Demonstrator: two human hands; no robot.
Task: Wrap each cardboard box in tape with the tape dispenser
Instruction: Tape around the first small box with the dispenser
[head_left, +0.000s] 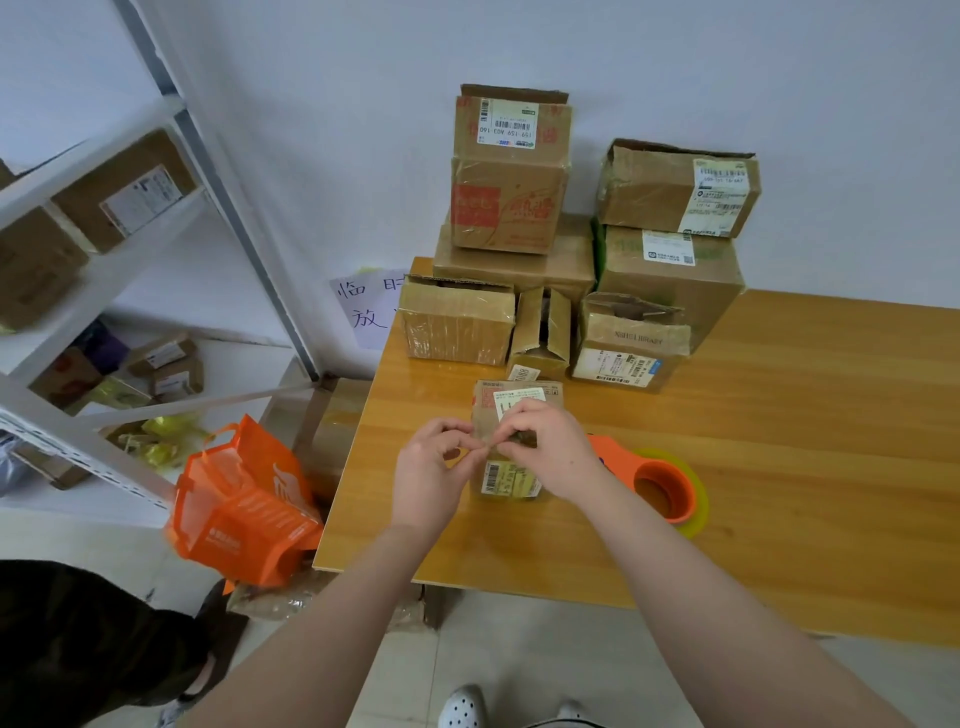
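Two hands meet over a small cardboard box (511, 479) lying flat near the front middle of the wooden table (779, 415), and they cover most of its top, so only the labelled far end and a barcode sticker near the front edge show. The left hand (434, 467) and the right hand (545, 447) both have curled fingers, with thumbs and fingertips pinching a thin sliver (487, 443) between them; it is too small to identify, and whether it joins the box cannot be told. Just to the right of the box lies the tape dispenser (662, 486), smooth orange plastic with a round hub and a glossy yellowish clear roll, its near end hidden behind the right wrist. Worn brown cartons (509, 208), creased and shiny with old tape, are stacked against the wall at the back of the table. A handwritten paper sign (358, 306) is cut off by the table edge. On the floor to the left, a ribbed orange bag (244, 499) sits below a white metal shelf (218, 156) that holds more parcels.
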